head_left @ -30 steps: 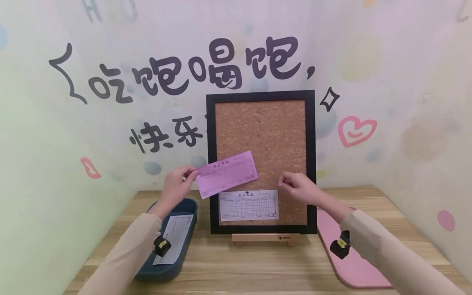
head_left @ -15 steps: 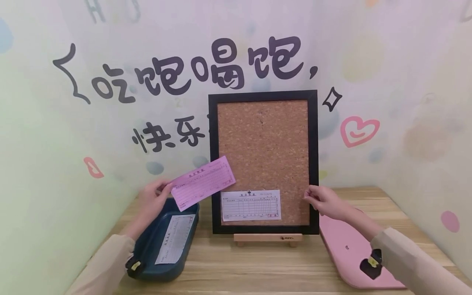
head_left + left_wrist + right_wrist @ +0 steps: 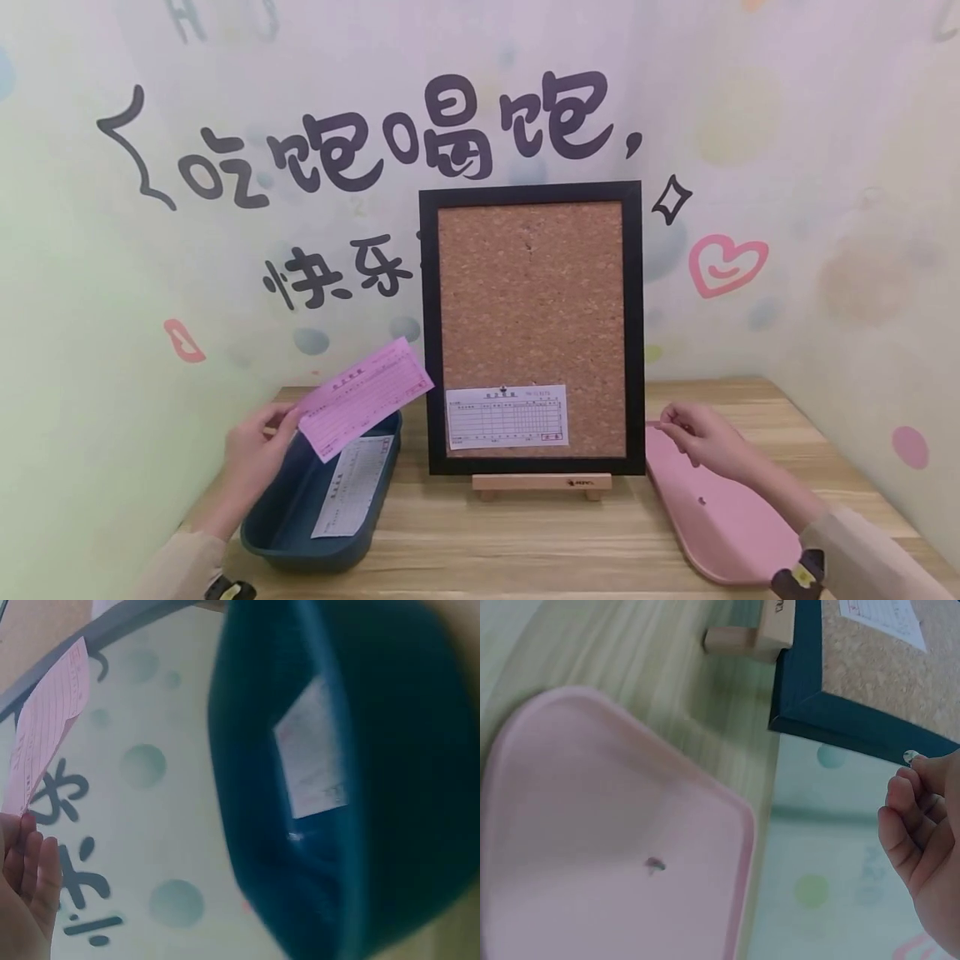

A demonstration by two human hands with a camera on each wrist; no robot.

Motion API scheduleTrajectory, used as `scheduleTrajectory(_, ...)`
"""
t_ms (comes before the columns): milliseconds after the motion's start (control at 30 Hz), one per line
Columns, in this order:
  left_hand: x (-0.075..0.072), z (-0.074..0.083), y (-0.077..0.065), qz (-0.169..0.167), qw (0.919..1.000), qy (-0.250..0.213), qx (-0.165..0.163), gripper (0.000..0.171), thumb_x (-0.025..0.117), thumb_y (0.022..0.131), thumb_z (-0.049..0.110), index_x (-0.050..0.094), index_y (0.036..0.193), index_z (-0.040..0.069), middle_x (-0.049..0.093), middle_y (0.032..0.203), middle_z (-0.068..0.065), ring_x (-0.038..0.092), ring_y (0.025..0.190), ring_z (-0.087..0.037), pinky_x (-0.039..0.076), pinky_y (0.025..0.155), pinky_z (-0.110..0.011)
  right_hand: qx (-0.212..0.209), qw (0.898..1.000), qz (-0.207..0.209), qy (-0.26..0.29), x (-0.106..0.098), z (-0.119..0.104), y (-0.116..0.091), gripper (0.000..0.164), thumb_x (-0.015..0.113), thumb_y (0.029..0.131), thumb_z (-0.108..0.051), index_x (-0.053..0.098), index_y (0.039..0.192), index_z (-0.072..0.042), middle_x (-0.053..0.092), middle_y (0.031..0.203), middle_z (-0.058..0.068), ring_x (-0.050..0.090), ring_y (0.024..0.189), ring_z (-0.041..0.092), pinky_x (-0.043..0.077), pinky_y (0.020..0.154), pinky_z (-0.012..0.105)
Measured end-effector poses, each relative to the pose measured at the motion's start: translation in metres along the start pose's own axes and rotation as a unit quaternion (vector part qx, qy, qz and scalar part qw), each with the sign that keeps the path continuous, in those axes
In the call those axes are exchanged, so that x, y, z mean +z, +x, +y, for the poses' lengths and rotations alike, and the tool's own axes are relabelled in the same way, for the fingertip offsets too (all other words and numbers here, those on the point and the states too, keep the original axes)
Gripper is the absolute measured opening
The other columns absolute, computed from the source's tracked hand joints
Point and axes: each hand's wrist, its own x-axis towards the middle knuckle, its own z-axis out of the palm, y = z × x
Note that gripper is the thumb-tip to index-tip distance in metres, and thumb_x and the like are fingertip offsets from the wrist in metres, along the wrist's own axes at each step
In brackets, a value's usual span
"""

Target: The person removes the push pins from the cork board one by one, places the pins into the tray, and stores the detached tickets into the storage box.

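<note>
My left hand pinches a pink receipt slip by its left end, holding it tilted above the blue tray. Inside that tray lies a white receipt slip. In the right wrist view, my right hand has a small shiny thumbtack between thumb and forefinger. It hovers over the pink tray, where another tack lies. Between my hands stands a black-framed corkboard. A white slip is pinned low on the corkboard by a tack at its top edge.
A small wooden stand supports the corkboard on the wooden table. Close behind rises a wall painted with dark characters and coloured spots.
The left hand has drawn the pink slip leftward and down, from in front of the corkboard to over the blue tray. My right hand has moved right and down from the corkboard to the pink tray.
</note>
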Motion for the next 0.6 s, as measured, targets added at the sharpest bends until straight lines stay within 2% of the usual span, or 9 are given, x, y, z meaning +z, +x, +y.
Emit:
scheduleTrajectory(133, -0.003, -0.012, -0.012, 0.006, 0.9999, 0.006, -0.011, 0.012, 0.062, 0.083, 0.001, 0.066, 0.092, -0.005, 0.066, 0.079, -0.016, 0.049, 0.065, -0.001, 0.039, 0.056, -0.005, 0.012, 1.000, 0.014, -0.008, 0.000, 0.013, -0.012, 0.008, 0.050, 0.091, -0.003, 0.053, 0.084, -0.004, 0.042, 0.055, -0.006, 0.041, 0.039, 0.003, 0.038, 0.036, 0.024)
scheduleTrajectory(333, -0.005, -0.025, -0.028, 0.036, 0.9990, 0.019, -0.020, 0.007, 0.065, 0.078, -0.003, 0.066, 0.085, -0.007, 0.066, 0.073, -0.016, 0.049, 0.061, 0.005, 0.038, 0.052, -0.004, 0.014, 0.999, 0.033, -0.014, 0.000, 0.022, -0.025, 0.008, 0.051, 0.090, 0.000, 0.053, 0.083, -0.004, 0.044, 0.055, -0.004, 0.041, 0.038, 0.004, 0.038, 0.035, 0.024)
scheduleTrajectory(433, -0.004, -0.028, -0.036, 0.041, 0.9978, 0.039, -0.036, 0.008, 0.066, 0.078, -0.002, 0.067, 0.085, -0.006, 0.066, 0.073, -0.015, 0.053, 0.060, -0.002, 0.037, 0.051, -0.005, 0.019, 0.999, 0.035, -0.010, 0.001, 0.025, -0.031, 0.011, 0.052, 0.090, -0.001, 0.051, 0.080, -0.006, 0.043, 0.055, -0.006, 0.041, 0.038, 0.004, 0.038, 0.035, 0.024)
scheduleTrajectory(533, -0.001, -0.029, -0.042, 0.044, 0.9959, 0.063, -0.047, 0.008, 0.066, 0.078, 0.000, 0.067, 0.084, -0.005, 0.066, 0.071, -0.015, 0.059, 0.059, -0.017, 0.036, 0.050, -0.006, 0.018, 0.999, 0.035, 0.002, 0.006, 0.029, -0.037, 0.011, 0.052, 0.090, -0.002, 0.051, 0.079, -0.006, 0.043, 0.054, -0.006, 0.041, 0.037, 0.003, 0.038, 0.034, 0.023)
scheduleTrajectory(600, 0.002, -0.029, -0.045, 0.045, 0.9946, 0.075, -0.055, 0.009, 0.065, 0.079, 0.001, 0.067, 0.083, -0.006, 0.065, 0.069, -0.016, 0.061, 0.060, -0.026, 0.040, 0.051, -0.012, 0.014, 0.999, 0.030, 0.017, 0.009, 0.034, -0.041, 0.009, 0.052, 0.089, 0.000, 0.051, 0.080, -0.003, 0.045, 0.053, -0.001, 0.041, 0.037, 0.002, 0.038, 0.033, 0.022)
